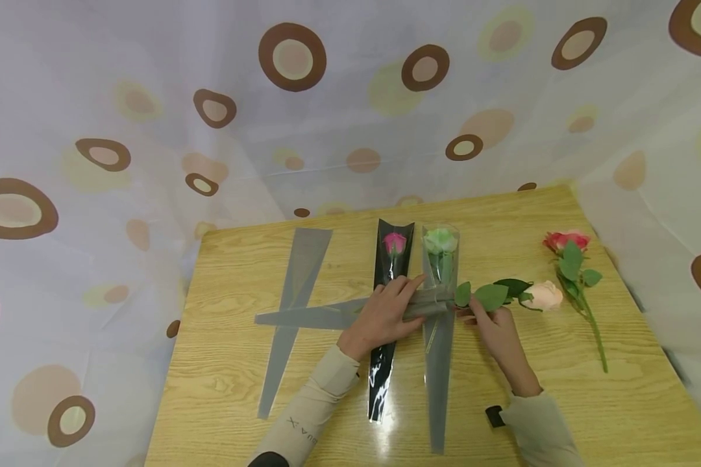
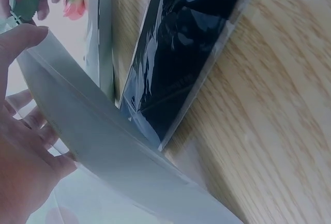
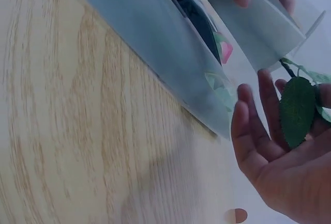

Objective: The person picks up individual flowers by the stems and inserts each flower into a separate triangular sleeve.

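Note:
My left hand (image 1: pixel 382 314) grips a grey translucent flower sleeve (image 1: pixel 309 318), thumb on one side and fingers on the other in the left wrist view. The sleeve lies crosswise above other wrapped flowers, its narrow end to the left. At its wide mouth, my right hand (image 1: pixel 495 327) pinches the leafy stem of a pale peach rose (image 1: pixel 544 296). The bloom points right. In the right wrist view the dark stem end reaches the sleeve's mouth, and a green leaf (image 3: pixel 297 113) covers part of the fingers. How deep the stem sits inside is hard to see.
Beneath the hands lie a pink rose (image 1: pixel 394 243) in a black sleeve (image 1: pixel 380 383) and a pale green rose (image 1: pixel 441 240) in a grey sleeve (image 1: pixel 438 389). Another grey sleeve (image 1: pixel 278 363) lies left. A red rose (image 1: pixel 566 242) rests on the wooden table (image 1: pixel 210 389) at right.

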A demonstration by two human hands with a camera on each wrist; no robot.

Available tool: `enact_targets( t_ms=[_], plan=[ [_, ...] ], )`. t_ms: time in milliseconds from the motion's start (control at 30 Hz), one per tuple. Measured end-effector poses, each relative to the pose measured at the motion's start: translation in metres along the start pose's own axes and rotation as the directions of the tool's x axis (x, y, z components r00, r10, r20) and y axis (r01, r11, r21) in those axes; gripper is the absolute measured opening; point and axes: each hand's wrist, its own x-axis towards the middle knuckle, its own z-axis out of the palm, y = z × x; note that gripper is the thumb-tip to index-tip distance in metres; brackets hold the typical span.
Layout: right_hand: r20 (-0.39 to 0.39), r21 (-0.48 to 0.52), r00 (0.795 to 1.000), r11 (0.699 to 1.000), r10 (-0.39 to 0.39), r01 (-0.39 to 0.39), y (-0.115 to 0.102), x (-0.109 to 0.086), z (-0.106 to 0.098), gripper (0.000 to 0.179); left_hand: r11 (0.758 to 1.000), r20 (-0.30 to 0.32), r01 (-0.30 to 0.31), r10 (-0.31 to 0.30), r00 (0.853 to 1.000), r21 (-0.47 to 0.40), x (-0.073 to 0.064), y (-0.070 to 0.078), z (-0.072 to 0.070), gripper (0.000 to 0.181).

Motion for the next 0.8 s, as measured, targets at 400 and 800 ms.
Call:
enact_targets(
  t_ms=[400,800],
  plan=[
    [-0.023,-0.010,0.999,0.999,0.043,-0.043,-0.012,0.003,0.002,0.043,0.999,0.029,0.021,-0.020,0.999,-0.037,0.000,0.003,0.001,0.081],
    [0.004,-0.013,0.999,0.999,0.051,-0.051,-0.012,0.008,0.007,0.037,0.998,0.020,0.012,-0.011,1.000,-0.066,-0.001,0.002,0.005,0.083]
  ],
)
